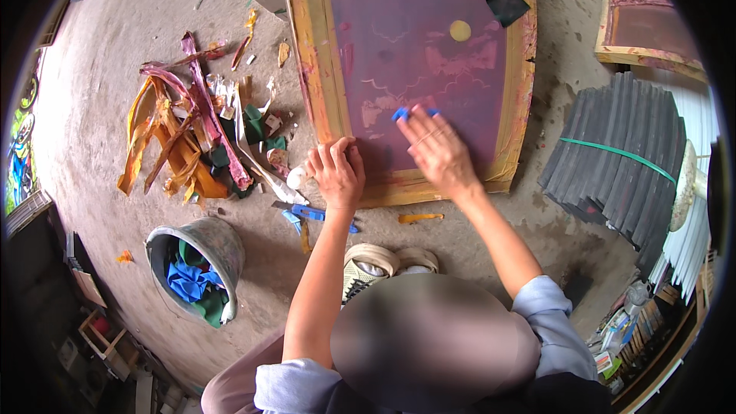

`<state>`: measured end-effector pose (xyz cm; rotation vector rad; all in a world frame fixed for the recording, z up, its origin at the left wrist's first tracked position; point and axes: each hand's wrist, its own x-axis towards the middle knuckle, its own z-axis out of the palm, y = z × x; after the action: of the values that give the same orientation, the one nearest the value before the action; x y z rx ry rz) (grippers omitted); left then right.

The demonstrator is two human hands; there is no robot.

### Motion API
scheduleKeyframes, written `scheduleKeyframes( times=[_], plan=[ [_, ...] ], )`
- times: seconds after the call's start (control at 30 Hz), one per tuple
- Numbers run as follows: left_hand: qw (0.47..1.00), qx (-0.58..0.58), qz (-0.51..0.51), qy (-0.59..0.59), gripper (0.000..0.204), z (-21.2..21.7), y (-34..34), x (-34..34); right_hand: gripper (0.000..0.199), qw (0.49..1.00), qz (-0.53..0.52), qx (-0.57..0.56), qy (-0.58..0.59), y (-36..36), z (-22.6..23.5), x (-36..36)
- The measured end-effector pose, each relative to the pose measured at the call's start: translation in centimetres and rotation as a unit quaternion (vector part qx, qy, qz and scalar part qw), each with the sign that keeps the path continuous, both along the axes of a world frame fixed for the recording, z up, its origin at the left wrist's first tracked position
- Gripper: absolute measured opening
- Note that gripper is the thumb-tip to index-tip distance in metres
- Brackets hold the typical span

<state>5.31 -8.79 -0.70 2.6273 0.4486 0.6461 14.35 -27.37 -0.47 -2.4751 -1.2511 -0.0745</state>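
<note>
A screen-printing frame (pixel 521 107) with purple mesh and yellow-brown taped edges lies on the floor before me. My left hand (pixel 336 172) bends its fingers over the near left corner. On the lower part of the mesh, my right hand (pixel 438 149) lies with its fingers stretched flat, pressing a small blue piece (pixel 400 114) that is mostly hidden beneath them. A round yellow spot (pixel 460 31) and a dark green patch (pixel 507 8) show farther up the frame. Near my left wrist, a blue-handled cutter knife (pixel 309 212) and a white round thing (pixel 297 178) rest on the floor.
Peeled tape strips and scraps (pixel 180 138) are heaped on the left. A bucket (pixel 222 241) with blue and green scraps stands nearer. To the right are a dark slatted bundle (pixel 613 153) with a green strap and another frame (pixel 652 27). My shoe (pixel 368 264) is below the frame.
</note>
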Motion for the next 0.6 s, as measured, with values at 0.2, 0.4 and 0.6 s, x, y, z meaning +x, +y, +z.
scheduleKeyframes(
  times=[0.2, 0.4, 0.6],
  plan=[
    [1.000, -0.001, -0.007, -0.010, 0.018, 0.1, -0.5, 0.4, 0.053, 0.960, -0.254, 0.068, -0.099, -1.4, 1.6, 9.6],
    [0.999, -0.031, -0.008, -0.042, 0.031, -1.3, 0.0, -0.2, 0.073, 0.998, -0.019, 0.039, 0.035, 3.7, -0.6, -4.0],
    [0.997, 0.016, 0.010, -0.071, 0.037, -1.6, 0.0, -0.5, 0.060, 0.984, 0.123, -0.097, -0.081, 1.7, -0.3, -2.8]
  ],
)
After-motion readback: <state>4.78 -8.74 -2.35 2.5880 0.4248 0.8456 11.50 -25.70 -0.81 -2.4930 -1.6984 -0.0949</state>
